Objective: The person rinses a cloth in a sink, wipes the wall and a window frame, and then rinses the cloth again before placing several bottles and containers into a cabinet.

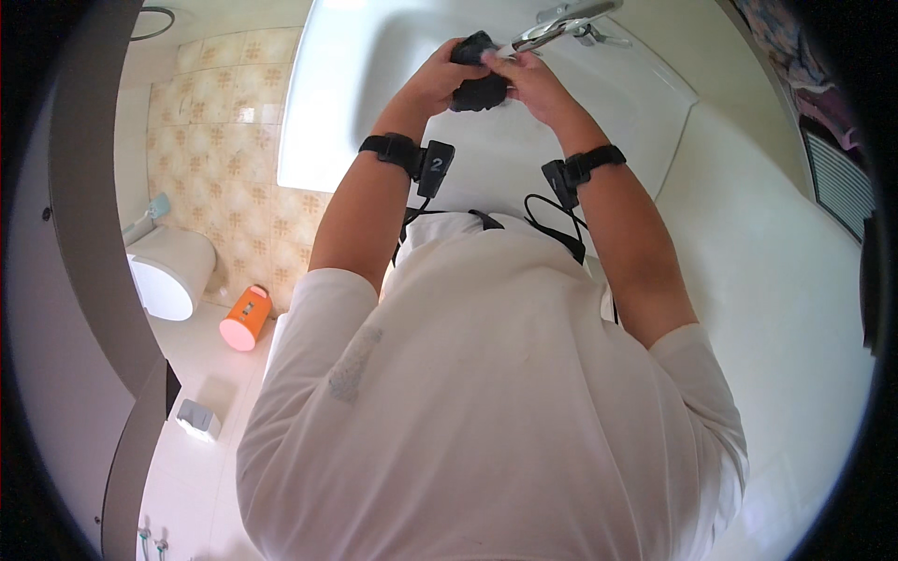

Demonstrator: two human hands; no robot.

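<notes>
Left hand: I read its grip as closed around the left side of a black cloth, fingers wrapped over the bunched fabric.
Right hand: its grip is closed on the right side of the same cloth, the thumb pressing on top.
Black cloth: held between both hands above the white basin, just below the spout of the chrome tap; whether it touches the spout I cannot tell.
Water: I see no stream from here.
Step in hand: by my judgement, working the cloth between the hands over the basin, a rub or a wring.
Next move calls for: as I judge it, both grips kept firm and the cloth held over the bowl so drips fall inside.
Wrists: a black strap with a small unit on each, cables running to the chest.
Surroundings: white toilet at left, orange container lying on the tiled floor.
</notes>
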